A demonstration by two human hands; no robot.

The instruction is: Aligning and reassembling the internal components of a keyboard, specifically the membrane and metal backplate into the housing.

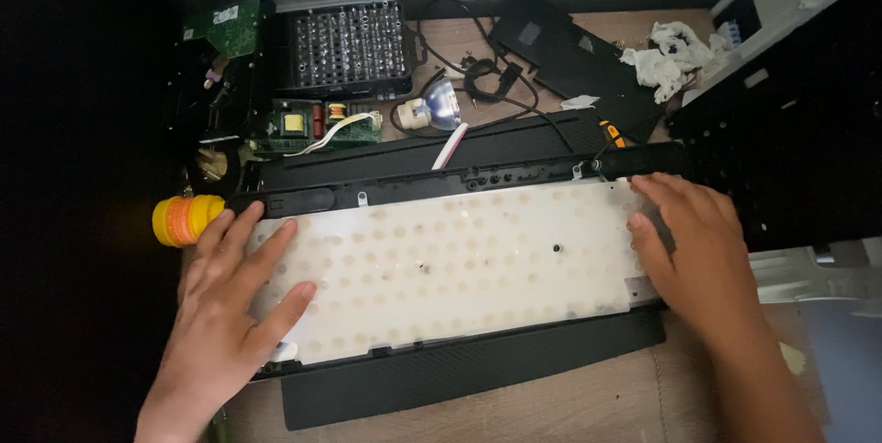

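Two hands press flat on an opened keyboard (459, 222) lying across the surface (551, 406); its black frame looks stiff but light. The whitish dimpled membrane sheet (450, 264) seems thin, floppy, tearable, best lifted by both ends. Left hand (230, 301) and right hand (698, 241) rest with fingers spread, gripping nothing

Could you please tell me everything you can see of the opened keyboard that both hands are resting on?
The long black plastic keyboard base lies flat across the wooden table, slightly tilted, keys removed. A milky translucent membrane sheet dotted with round bumps covers its middle; a textured black palm rest runs along the near edge. The left hand presses flat on the sheet's left end, the right hand on its right end.
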